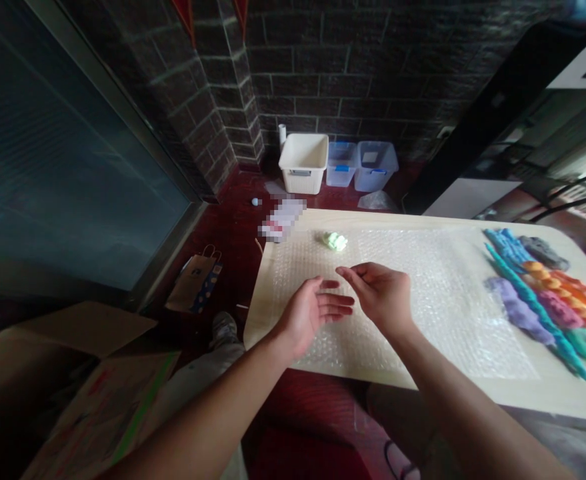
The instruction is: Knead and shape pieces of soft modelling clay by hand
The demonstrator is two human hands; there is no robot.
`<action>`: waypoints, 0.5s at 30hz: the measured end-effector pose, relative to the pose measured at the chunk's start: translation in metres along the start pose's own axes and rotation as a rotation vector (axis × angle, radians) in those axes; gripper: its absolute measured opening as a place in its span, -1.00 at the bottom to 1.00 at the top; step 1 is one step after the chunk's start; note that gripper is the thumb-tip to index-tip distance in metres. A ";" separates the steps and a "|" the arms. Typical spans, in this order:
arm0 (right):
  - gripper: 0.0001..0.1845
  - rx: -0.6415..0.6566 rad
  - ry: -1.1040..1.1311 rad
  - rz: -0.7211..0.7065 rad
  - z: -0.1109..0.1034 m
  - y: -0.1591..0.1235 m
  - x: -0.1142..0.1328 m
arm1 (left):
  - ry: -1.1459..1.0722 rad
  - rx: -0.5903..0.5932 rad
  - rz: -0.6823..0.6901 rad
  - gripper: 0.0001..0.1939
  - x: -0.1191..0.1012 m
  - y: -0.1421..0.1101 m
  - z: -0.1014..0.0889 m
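Bare forearms (233, 393) up close: left hand (309, 313) fanned wide, right hand (383, 297) pinched, on what I can't tell! Pale-green lump (335, 241) beyond, on bubble wrap (433, 287); paper bag's (187, 285) logo unreadably small.

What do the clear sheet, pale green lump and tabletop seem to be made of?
Clear sheet: glossy plastic, likely bubble wrap, from its shiny, dimpled texture. Pale green lump: perhaps fabric or clay, looking lumpy; glare hides its finish. Tabletop: perhaps wood laminate, being smooth and pale.
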State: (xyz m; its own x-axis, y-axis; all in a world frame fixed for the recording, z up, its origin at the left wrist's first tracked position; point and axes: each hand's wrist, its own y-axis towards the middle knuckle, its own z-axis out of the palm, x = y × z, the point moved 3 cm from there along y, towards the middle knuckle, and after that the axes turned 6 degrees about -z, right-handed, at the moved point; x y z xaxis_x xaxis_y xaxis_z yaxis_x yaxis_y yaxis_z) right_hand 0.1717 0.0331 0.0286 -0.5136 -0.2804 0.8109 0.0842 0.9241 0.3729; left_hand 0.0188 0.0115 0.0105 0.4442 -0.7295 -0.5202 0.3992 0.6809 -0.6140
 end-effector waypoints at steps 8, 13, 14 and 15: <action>-0.28 0.099 0.122 0.139 0.014 -0.003 0.008 | -0.139 -0.079 0.024 -0.70 0.000 0.004 -0.001; -0.43 0.282 -0.083 -0.272 0.030 -0.022 0.029 | -0.367 0.002 -0.115 -0.54 0.006 0.005 0.001; -0.38 0.369 -0.123 -0.333 0.036 -0.028 0.033 | -0.395 -0.004 -0.100 -0.51 0.007 0.007 0.000; -0.33 0.427 -0.171 -0.385 0.041 -0.035 0.037 | -0.417 -0.022 -0.063 -0.50 0.007 0.009 -0.003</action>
State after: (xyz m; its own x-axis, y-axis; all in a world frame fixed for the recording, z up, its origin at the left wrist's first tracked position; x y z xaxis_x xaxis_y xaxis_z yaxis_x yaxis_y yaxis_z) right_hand 0.1143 0.0010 0.0274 -0.5723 -0.6024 0.5565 -0.4675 0.7971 0.3822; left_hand 0.0231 0.0123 0.0002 0.7077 -0.6779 -0.1992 0.4207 0.6308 -0.6520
